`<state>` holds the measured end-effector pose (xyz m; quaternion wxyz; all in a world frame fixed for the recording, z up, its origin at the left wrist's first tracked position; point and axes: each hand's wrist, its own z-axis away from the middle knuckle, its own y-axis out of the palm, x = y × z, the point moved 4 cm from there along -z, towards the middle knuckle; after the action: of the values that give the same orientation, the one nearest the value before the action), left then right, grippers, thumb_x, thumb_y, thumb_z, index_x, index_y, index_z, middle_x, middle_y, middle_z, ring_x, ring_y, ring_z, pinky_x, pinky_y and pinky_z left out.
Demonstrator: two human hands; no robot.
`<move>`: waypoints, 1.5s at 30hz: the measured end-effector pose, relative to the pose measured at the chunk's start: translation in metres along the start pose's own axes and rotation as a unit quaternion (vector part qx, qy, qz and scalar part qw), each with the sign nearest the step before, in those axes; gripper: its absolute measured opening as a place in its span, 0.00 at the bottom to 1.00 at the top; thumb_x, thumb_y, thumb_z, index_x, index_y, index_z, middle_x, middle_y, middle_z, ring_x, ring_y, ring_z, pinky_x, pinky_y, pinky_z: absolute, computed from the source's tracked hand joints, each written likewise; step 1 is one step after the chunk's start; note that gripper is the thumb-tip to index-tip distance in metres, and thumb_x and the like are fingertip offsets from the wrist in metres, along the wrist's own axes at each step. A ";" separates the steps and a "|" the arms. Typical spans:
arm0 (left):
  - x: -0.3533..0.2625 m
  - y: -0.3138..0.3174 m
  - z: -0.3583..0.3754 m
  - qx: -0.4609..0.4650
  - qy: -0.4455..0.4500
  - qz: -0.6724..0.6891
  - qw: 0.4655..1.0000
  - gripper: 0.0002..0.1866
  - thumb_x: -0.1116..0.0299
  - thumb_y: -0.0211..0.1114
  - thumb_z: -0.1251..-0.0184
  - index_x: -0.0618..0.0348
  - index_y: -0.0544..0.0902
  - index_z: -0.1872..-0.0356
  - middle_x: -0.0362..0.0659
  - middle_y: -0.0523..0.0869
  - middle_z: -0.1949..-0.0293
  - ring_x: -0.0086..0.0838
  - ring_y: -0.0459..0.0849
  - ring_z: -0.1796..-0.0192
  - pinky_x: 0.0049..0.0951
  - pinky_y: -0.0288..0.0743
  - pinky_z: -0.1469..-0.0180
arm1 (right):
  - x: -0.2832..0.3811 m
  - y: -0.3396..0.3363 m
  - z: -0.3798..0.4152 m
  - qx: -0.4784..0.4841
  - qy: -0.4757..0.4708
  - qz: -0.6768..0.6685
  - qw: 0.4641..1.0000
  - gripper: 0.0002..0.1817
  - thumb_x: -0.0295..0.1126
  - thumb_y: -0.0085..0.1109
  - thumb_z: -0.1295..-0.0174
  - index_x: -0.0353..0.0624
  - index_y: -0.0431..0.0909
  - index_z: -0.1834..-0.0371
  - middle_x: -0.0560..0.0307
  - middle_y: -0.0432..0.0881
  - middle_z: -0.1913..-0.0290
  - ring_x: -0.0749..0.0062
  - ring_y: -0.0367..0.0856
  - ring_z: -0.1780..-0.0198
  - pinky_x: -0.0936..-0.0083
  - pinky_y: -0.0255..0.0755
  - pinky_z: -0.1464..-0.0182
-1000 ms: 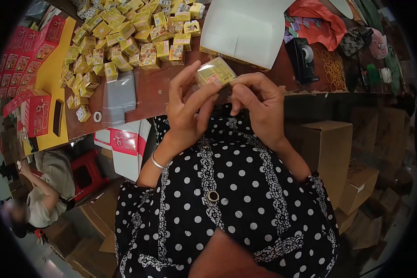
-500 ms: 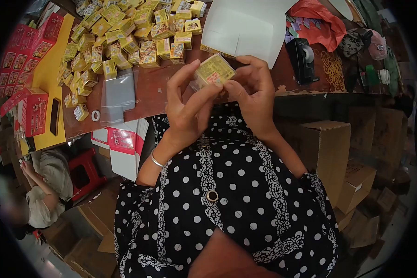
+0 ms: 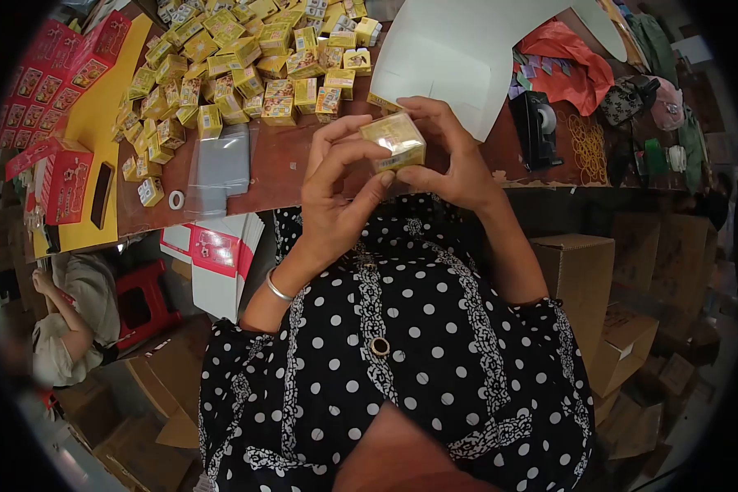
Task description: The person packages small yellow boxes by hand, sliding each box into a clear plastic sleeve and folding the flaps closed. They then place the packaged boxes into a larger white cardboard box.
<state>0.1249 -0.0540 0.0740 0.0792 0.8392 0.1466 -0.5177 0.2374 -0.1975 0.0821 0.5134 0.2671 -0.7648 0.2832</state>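
Note:
Between my two hands is a small yellow box (image 3: 395,141) with a shiny clear plastic wrap over it. My left hand (image 3: 336,184) grips its left side, thumb low and fingers along the top edge. On the right, my right hand (image 3: 455,168) holds the box with thumb below and fingers behind. Just beyond stands an open white carton (image 3: 443,70). A pile of similar small yellow boxes (image 3: 246,49) covers the table to the left. Flat clear plastic bags (image 3: 224,168) lie nearer, beside a white ring (image 3: 176,199).
A black tape dispenser (image 3: 535,131) and yellow rubber bands (image 3: 589,135) sit on the right. Red printed boxes (image 3: 61,176) and a black phone-like object (image 3: 102,195) are at left. Cardboard boxes (image 3: 572,283) stand below right. Another person (image 3: 78,320) sits at lower left near a red stool (image 3: 143,303).
The yellow box has been turned, so its glossy top and front side now show. My hands have shifted their grip around it, and the view has moved slightly.

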 end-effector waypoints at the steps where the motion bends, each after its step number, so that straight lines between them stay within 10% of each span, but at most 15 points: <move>1: 0.001 -0.003 0.001 -0.031 -0.001 0.035 0.999 0.21 0.83 0.70 0.38 0.60 0.79 0.44 0.50 0.72 0.35 0.33 0.77 0.36 0.30 0.76 0.36 | 0.000 0.001 0.000 0.003 -0.002 0.000 1.000 0.26 0.34 0.77 0.45 0.44 0.81 0.42 0.55 0.81 0.45 0.64 0.80 0.44 0.69 0.75 0.41; 5: 0.023 -0.017 0.003 -0.067 -0.066 0.197 0.976 0.26 0.82 0.70 0.39 0.59 0.73 0.39 0.50 0.72 0.35 0.33 0.75 0.33 0.33 0.75 0.34 | 0.001 -0.006 -0.007 0.083 0.077 0.056 0.992 0.29 0.33 0.77 0.47 0.40 0.79 0.41 0.58 0.82 0.50 0.69 0.81 0.45 0.71 0.75 0.42; 10: -0.001 -0.023 -0.002 0.050 -0.042 -0.146 0.987 0.39 0.77 0.72 0.43 0.59 0.66 0.28 0.50 0.76 0.37 0.39 0.76 0.32 0.39 0.75 0.34 | 0.035 -0.008 -0.027 0.235 0.051 0.329 0.913 0.27 0.32 0.77 0.49 0.42 0.80 0.44 0.57 0.82 0.56 0.66 0.83 0.52 0.69 0.77 0.46; 15: 0.003 -0.023 0.002 0.130 -0.095 -0.117 0.980 0.41 0.80 0.73 0.43 0.57 0.67 0.27 0.47 0.78 0.39 0.39 0.80 0.36 0.36 0.79 0.38 | 0.044 0.013 -0.045 0.315 0.004 0.405 0.858 0.27 0.35 0.76 0.48 0.43 0.81 0.44 0.55 0.83 0.55 0.65 0.83 0.53 0.69 0.78 0.47; 21: 0.032 -0.058 0.029 0.051 -0.209 0.035 0.976 0.31 0.83 0.73 0.44 0.58 0.76 0.36 0.39 0.75 0.44 0.27 0.78 0.40 0.28 0.77 0.39 | 0.040 -0.041 -0.089 0.080 0.033 0.152 0.985 0.18 0.32 0.71 0.38 0.38 0.83 0.47 0.58 0.85 0.51 0.75 0.82 0.49 0.76 0.78 0.47; 25: 0.057 -0.070 0.046 0.003 -0.248 0.105 0.963 0.28 0.83 0.74 0.44 0.60 0.76 0.40 0.38 0.74 0.45 0.27 0.78 0.38 0.26 0.73 0.35 | 0.014 -0.064 -0.157 -0.052 0.016 0.208 0.977 0.10 0.31 0.64 0.32 0.35 0.84 0.55 0.55 0.89 0.61 0.69 0.87 0.59 0.72 0.81 0.55; 29: 0.078 -0.074 0.048 -0.024 -0.277 0.122 0.953 0.30 0.83 0.74 0.42 0.59 0.74 0.38 0.39 0.78 0.43 0.26 0.80 0.39 0.29 0.76 0.36 | -0.031 -0.048 -0.237 -0.022 -0.013 0.380 0.925 0.11 0.28 0.59 0.32 0.36 0.84 0.51 0.49 0.88 0.55 0.66 0.87 0.55 0.70 0.80 0.51; 37: 0.087 -0.083 0.049 -0.053 -0.289 0.134 0.947 0.30 0.82 0.74 0.42 0.59 0.74 0.37 0.39 0.79 0.42 0.27 0.80 0.39 0.30 0.76 0.35 | -0.081 -0.012 -0.274 0.281 0.152 0.688 0.652 0.11 0.27 0.61 0.47 0.39 0.84 0.59 0.41 0.88 0.59 0.47 0.88 0.54 0.53 0.81 0.57; 45: 0.088 -0.090 0.042 -0.062 -0.280 0.135 0.948 0.31 0.82 0.74 0.42 0.60 0.74 0.37 0.39 0.79 0.41 0.27 0.80 0.39 0.30 0.77 0.35 | -0.105 -0.014 -0.245 0.179 0.123 0.647 0.731 0.26 0.37 0.73 0.49 0.43 0.78 0.47 0.44 0.87 0.51 0.47 0.85 0.47 0.59 0.78 0.47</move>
<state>0.0967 0.0332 -0.0218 0.2380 0.6659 0.0351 -0.7061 0.4372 -0.0214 0.0623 0.2383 -0.2424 -0.6179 0.7090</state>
